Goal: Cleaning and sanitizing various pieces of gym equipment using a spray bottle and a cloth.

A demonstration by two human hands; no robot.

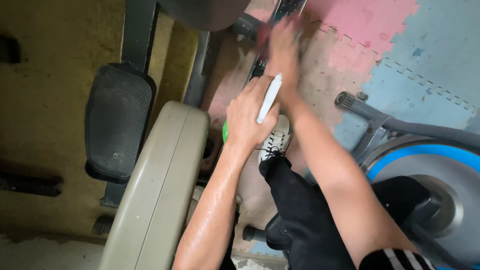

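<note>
Floor: worn foam puzzle mats [400, 55], pink and pale blue, fill the upper right of the frame; dull yellowish ground lies at left.
Left hand: the left hand [250, 117], at centre, is closed in a fist around a white pen-like tool [269, 98] — the tool slants up toward the other hand, gripped low, likely for control.
Green thing: a bright green object [225, 132] peeks out under that fist; its shape is hidden.
Right hand: the right hand [284, 47], upper centre, is motion-blurred; I cannot tell whether it is spread or gripping.
Dark strip: a narrow black bar [260, 65] runs beneath both hands, mostly covered.
Around: a white shoe [276, 140] below the fist, a beige machine housing [160, 185] lower left, a black pedal [117, 120] at left, a blue-rimmed flywheel [425, 165] cut off at right.
</note>
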